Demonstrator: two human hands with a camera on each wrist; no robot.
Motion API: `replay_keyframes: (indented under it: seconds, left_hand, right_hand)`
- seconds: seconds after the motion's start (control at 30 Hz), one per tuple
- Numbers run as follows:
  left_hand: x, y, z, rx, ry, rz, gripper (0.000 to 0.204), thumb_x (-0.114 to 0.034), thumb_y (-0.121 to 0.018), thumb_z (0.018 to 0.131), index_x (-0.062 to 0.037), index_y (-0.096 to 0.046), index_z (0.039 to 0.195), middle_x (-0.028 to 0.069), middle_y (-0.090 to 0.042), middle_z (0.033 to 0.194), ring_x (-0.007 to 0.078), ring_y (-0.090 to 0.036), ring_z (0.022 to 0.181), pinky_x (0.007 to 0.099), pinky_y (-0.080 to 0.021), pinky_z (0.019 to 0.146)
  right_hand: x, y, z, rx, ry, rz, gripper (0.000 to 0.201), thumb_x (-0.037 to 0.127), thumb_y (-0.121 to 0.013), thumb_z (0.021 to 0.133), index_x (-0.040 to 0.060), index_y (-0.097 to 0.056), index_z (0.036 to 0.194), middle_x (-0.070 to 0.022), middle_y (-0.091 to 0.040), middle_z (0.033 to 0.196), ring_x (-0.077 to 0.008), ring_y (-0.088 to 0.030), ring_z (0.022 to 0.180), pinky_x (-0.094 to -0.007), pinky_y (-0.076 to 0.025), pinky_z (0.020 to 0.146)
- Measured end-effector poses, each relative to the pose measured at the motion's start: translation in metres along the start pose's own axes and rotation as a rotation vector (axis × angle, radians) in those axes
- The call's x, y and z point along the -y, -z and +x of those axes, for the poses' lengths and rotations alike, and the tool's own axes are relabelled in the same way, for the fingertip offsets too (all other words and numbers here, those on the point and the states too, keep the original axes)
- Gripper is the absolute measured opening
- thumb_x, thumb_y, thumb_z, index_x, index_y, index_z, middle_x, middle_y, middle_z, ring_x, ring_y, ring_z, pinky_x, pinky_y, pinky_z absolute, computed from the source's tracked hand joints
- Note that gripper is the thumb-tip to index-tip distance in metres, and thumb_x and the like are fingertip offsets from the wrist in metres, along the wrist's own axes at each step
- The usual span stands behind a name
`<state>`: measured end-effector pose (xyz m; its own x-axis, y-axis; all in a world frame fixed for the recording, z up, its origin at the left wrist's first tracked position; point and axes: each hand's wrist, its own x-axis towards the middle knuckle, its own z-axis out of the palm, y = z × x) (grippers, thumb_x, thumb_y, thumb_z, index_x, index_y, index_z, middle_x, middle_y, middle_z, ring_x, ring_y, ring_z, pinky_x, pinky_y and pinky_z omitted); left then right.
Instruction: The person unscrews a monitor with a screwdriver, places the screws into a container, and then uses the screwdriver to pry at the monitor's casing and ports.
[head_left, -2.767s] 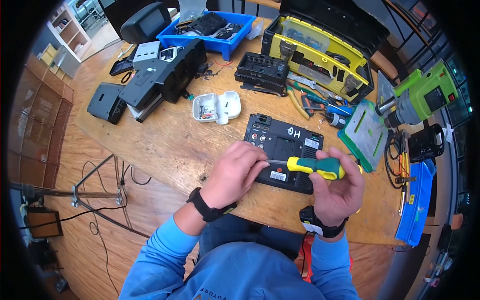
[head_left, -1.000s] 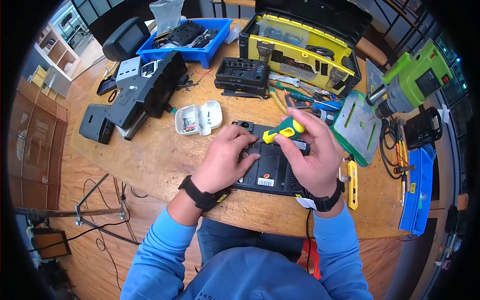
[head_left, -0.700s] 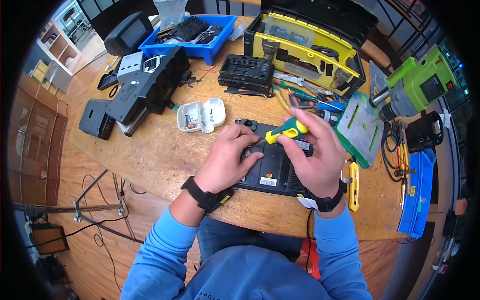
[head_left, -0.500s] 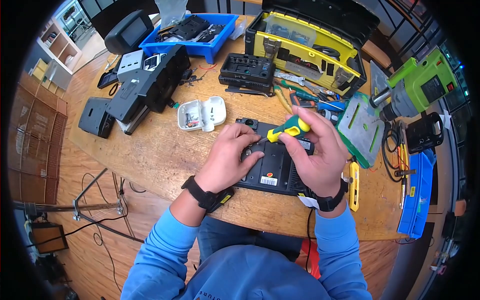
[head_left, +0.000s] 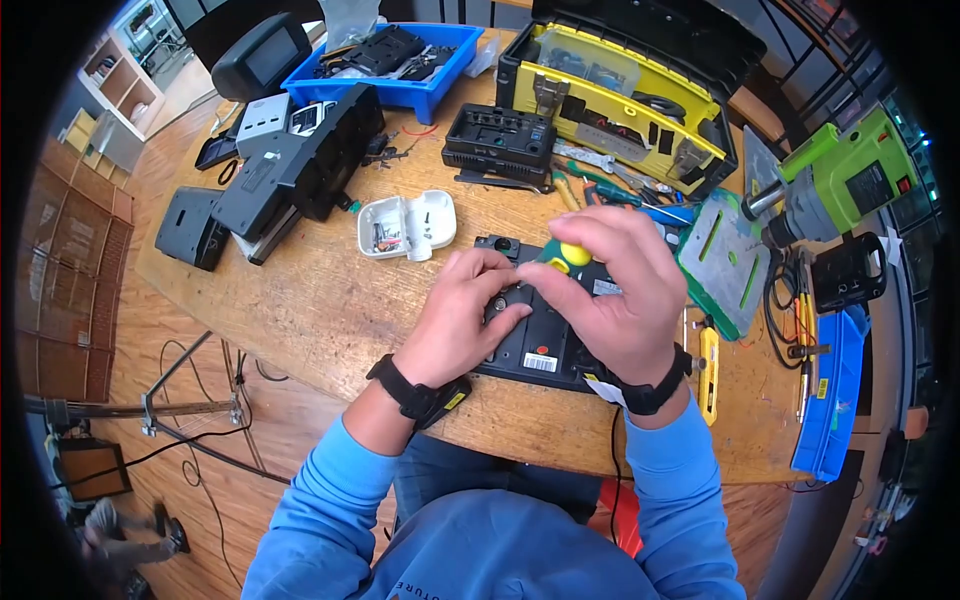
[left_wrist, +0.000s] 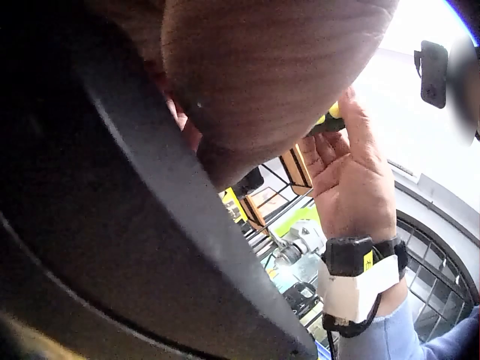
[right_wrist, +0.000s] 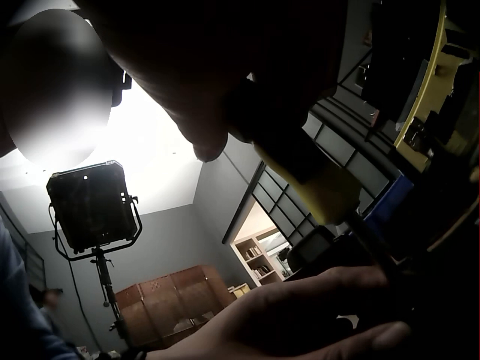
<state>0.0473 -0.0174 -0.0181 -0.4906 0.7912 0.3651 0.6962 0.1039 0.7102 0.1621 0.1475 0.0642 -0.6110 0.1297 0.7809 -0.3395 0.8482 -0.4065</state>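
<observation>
A black device (head_left: 518, 352) with a barcode label lies flat on the wooden table, between the forearms. The left hand (head_left: 448, 325) rests on its left part, thumb spread from the fingers, fingertips close to the screwdriver's end. Gripped by the right hand (head_left: 625, 305) is a screwdriver (head_left: 576, 254) with a yellow and green handle, mostly covered by the fingers in the head view. In the right wrist view its shaft (right_wrist: 367, 240) runs down beside the fingers of the left hand (right_wrist: 262, 315). The tip's exact contact point is hidden.
A white open case (head_left: 405, 225) with small parts stands behind the left hand. Beyond are black housings (head_left: 295, 165), a blue bin (head_left: 430, 90) and a yellow-black toolbox (head_left: 620, 130). A green drill stand (head_left: 725, 262) and yellow cutter (head_left: 709, 372) are at right.
The right hand has shifted slightly left and its fingers cover more of the handle, which now shows mostly its end. The left hand stays on the device. A person's legs have appeared at lower left.
</observation>
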Motion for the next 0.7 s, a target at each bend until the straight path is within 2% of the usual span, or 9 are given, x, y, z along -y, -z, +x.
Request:
replay_keyframes:
  seconds: [0.07, 0.2, 0.43, 0.53, 0.6, 0.7]
  left_hand:
    - [0.003, -0.002, -0.001, -0.019, -0.056, 0.005, 0.039, -0.008, -0.085, 0.085, 0.0, -0.071, 0.12, 0.0156, -0.066, 0.121, 0.0354, -0.063, 0.115, 0.0439, -0.052, 0.1]
    - [-0.001, -0.005, -0.002, -0.055, -0.037, -0.012, 0.043, -0.008, -0.087, 0.082, 0.001, -0.072, 0.121, 0.0142, -0.065, 0.119, 0.0348, -0.06, 0.113, 0.043, -0.051, 0.1]
    - [0.0, -0.005, -0.002, -0.021, -0.023, -0.028, 0.044, -0.01, -0.088, 0.084, 0.0001, -0.07, 0.123, 0.0157, -0.064, 0.125, 0.0346, -0.062, 0.117, 0.0429, -0.051, 0.103]
    - [0.002, -0.005, -0.001, -0.004, -0.031, -0.029, 0.044, -0.01, -0.088, 0.083, 0.0005, -0.07, 0.122, 0.0155, -0.064, 0.125, 0.0347, -0.062, 0.118, 0.0428, -0.051, 0.103]
    - [0.002, -0.005, 0.0, 0.006, -0.032, -0.031, 0.044, -0.01, -0.088, 0.083, 0.0006, -0.07, 0.122, 0.0155, -0.064, 0.125, 0.0347, -0.061, 0.118, 0.0429, -0.051, 0.103]
    - [0.002, -0.006, 0.0, 0.001, -0.032, -0.037, 0.04, -0.006, -0.086, 0.085, 0.001, -0.07, 0.122, 0.0158, -0.064, 0.126, 0.0348, -0.062, 0.12, 0.043, -0.051, 0.104]
  right_hand:
    - [0.001, -0.006, 0.004, -0.025, -0.008, -0.014, 0.041, 0.006, -0.092, 0.08, 0.0036, -0.077, 0.118, -0.0113, -0.072, 0.107, -0.0242, -0.072, 0.093, -0.0347, -0.059, 0.079]
    - [0.002, -0.019, 0.004, -0.078, -0.051, 0.012, 0.042, 0.006, -0.092, 0.08, 0.004, -0.077, 0.119, -0.0101, -0.071, 0.103, -0.0233, -0.071, 0.087, -0.0344, -0.058, 0.076]
    - [-0.007, -0.012, -0.002, -0.083, -0.078, -0.031, 0.045, 0.004, -0.087, 0.086, 0.0044, -0.074, 0.13, -0.0135, -0.074, 0.108, -0.0262, -0.073, 0.092, -0.0353, -0.058, 0.079]
    - [-0.01, -0.006, -0.003, -0.043, -0.097, -0.007, 0.042, 0.006, -0.082, 0.093, 0.0037, -0.072, 0.134, -0.0162, -0.075, 0.113, -0.0297, -0.074, 0.095, -0.037, -0.059, 0.082]
    - [-0.008, -0.003, -0.001, 0.033, -0.139, 0.111, 0.038, 0.006, -0.074, 0.099, 0.0028, -0.071, 0.136, -0.0188, -0.074, 0.122, -0.0321, -0.074, 0.101, -0.0376, -0.059, 0.085]
    - [-0.002, -0.006, 0.007, 0.112, -0.098, 0.208, 0.038, 0.007, -0.072, 0.1, 0.0019, -0.069, 0.137, -0.0199, -0.072, 0.123, -0.0318, -0.073, 0.103, -0.0369, -0.059, 0.089]
